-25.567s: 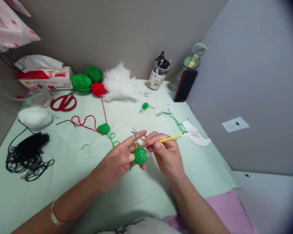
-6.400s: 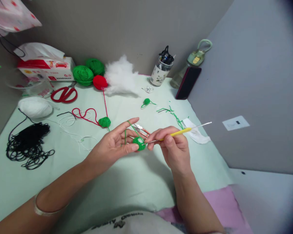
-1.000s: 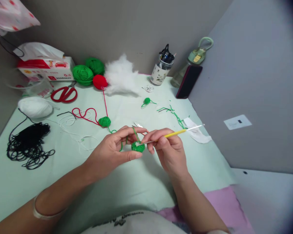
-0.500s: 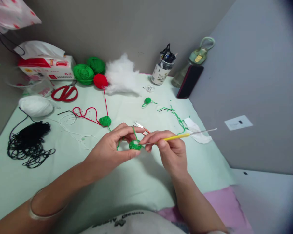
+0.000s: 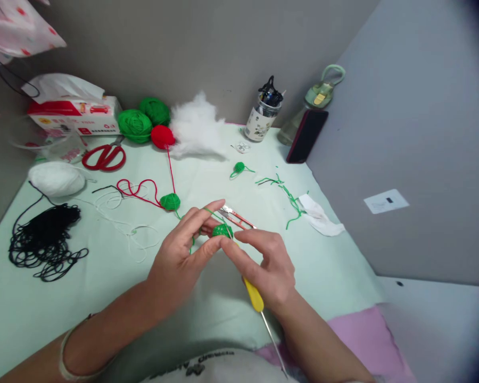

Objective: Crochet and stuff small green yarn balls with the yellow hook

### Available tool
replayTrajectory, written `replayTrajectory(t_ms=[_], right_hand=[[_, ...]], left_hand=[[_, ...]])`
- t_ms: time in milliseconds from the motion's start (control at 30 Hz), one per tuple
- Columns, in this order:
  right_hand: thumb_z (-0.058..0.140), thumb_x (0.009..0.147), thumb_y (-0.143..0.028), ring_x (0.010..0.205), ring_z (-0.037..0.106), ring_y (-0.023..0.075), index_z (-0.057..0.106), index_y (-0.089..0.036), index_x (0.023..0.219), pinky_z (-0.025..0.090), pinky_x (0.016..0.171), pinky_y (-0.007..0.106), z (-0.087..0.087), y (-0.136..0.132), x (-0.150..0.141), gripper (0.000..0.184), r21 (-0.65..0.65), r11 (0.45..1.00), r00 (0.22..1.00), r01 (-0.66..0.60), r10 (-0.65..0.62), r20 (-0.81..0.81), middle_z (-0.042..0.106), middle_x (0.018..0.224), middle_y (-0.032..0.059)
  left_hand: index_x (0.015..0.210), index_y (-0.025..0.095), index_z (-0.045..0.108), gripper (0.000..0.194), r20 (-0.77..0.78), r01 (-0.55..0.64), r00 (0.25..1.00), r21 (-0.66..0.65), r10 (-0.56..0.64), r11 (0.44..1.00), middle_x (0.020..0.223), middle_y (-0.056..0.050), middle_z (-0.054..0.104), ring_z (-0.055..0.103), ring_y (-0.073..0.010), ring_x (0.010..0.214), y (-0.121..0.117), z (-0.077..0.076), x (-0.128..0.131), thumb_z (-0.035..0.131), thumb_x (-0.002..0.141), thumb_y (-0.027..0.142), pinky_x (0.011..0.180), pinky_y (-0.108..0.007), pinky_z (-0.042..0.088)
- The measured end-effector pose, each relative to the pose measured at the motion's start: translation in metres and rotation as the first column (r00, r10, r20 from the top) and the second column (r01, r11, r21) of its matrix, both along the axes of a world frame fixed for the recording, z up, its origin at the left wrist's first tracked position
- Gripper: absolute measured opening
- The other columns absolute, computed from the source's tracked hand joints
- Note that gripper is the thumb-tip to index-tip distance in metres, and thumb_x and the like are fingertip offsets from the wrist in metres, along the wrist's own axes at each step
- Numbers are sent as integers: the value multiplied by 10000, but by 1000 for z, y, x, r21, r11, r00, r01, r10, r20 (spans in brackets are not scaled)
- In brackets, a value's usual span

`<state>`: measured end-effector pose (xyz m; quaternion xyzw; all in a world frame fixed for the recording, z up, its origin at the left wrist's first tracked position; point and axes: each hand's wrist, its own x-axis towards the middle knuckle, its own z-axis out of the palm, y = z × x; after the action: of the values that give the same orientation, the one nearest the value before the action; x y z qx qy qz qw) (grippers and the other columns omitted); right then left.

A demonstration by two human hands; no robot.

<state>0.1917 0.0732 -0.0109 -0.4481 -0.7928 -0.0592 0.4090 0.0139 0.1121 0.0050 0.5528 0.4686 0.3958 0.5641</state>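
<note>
My left hand (image 5: pixel 183 250) pinches a small green crocheted piece (image 5: pixel 222 231), with green yarn running over its raised index finger. In my right hand (image 5: pixel 265 266) is a crochet hook (image 5: pixel 254 296) with a yellow grip. One metal end of the hook reaches the green piece; the other slants down towards my shirt. Just behind the hands lie thread snips (image 5: pixel 239 217) with orange handles. A small green yarn ball (image 5: pixel 170 201) sits beyond my left hand, its strand leading towards that hand.
Black yarn (image 5: pixel 46 239), a white yarn ball (image 5: pixel 56 178) and red scissors (image 5: pixel 104 157) lie at left. Along the back are a tissue box (image 5: pixel 99 118), green yarn balls (image 5: pixel 134 126), a red ball (image 5: pixel 162 137), white stuffing (image 5: pixel 197 127), a pen jar (image 5: pixel 259 121) and a phone (image 5: pixel 307 136).
My right hand has turned the crochet hook from nearly level, pointing right, to steeply slanted, with its far end now towards me. The green piece has tilted in my left hand.
</note>
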Motion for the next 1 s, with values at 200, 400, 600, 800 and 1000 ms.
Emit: replayTrajectory(t_ms=[200,400,600,800,1000], right_hand=[[653,928,-52,965,743,227,651,-348,1399,636,785,371,-1,5,5,557,12,985,947,-172,169,-273,775,1088,73],[643,976,-149,940,743,225,765,-347,1203,628,874,449,-4,16,6,325,-139,917,699,-374,180,-692,801,1049,43],[643,982,-195,858,751,228,794,-309,1095,629,801,442,1,18,8,220,-182,909,662,-374,125,-739,811,964,46],[673,974,-292,715,731,190,808,-276,989,628,740,398,4,20,9,137,-265,852,524,-450,12,-851,807,916,48],[754,909,-376,610,703,150,800,-240,875,605,586,293,7,28,10,148,-328,748,317,-577,-165,-934,804,822,34]], left_hand=[[1387,268,663,544,492,330,866,-425,-91,843,1111,-62,700,625,-234,1078,2,1,0,752,875,431,991,-365,478],[1321,274,705,545,571,402,811,-379,-131,833,1098,-51,693,616,-223,1078,12,-1,-5,826,791,312,1022,-362,452],[1344,323,696,601,304,235,941,-269,-149,934,982,-5,531,533,-160,907,15,0,-11,838,763,270,812,-287,465],[1358,349,687,561,221,254,952,-187,-211,949,1016,-16,536,518,-168,904,16,2,-20,792,813,266,797,-275,458],[1354,338,694,512,209,338,929,-141,-306,931,1030,-36,544,497,-175,872,21,-5,-26,759,847,320,696,-242,439]])
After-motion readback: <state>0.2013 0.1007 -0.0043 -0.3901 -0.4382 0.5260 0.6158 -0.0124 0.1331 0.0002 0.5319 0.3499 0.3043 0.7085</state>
